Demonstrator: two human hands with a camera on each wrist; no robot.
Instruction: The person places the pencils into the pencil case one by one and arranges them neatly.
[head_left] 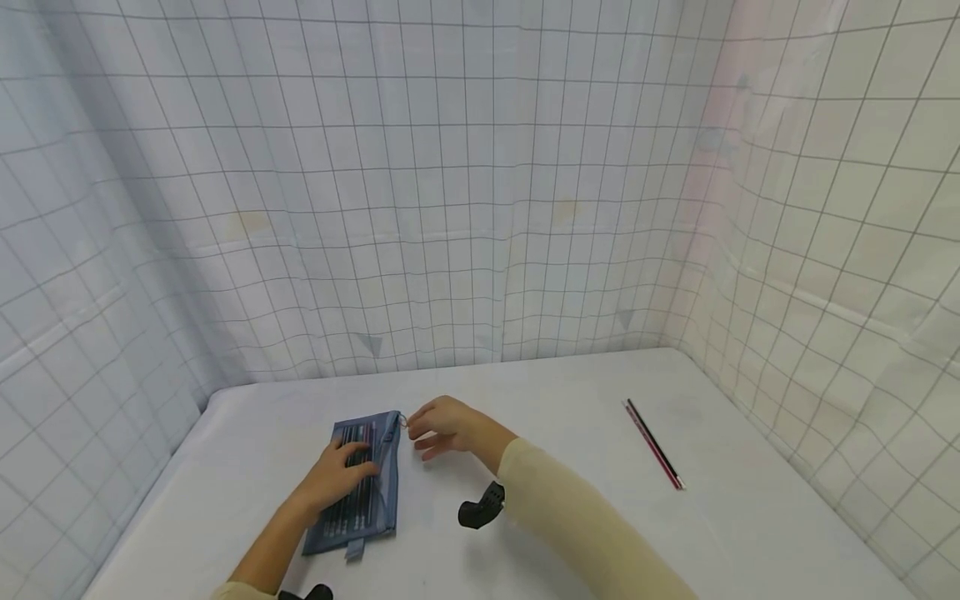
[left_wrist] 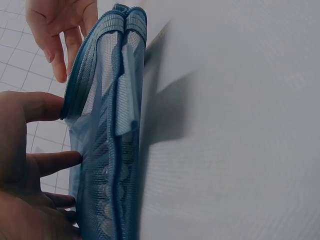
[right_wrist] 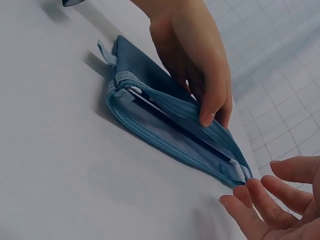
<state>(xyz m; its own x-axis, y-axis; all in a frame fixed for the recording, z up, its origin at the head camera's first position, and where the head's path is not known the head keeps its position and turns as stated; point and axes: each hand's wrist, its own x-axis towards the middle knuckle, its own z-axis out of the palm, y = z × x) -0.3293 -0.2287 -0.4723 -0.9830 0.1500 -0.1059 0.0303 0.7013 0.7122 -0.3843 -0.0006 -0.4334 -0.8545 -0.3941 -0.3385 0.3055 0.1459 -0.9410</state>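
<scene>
A blue mesh pencil case lies on the white table at left, holding several dark pencils. Its zipper stands open, and the right wrist view looks in on a pencil inside. My left hand rests on the case with spread fingers, fingertips against its mesh side and zipper edge. At the far right corner, a ring zipper pull reaches my right hand; its fingertips appear to pinch that ring, while the other fingers are spread. The exact contact is partly hidden in the right wrist view.
Two pencils, one red and one black, lie side by side on the right of the table. A fabric loop sticks out from the case's near end. White grid-patterned curtains surround the table.
</scene>
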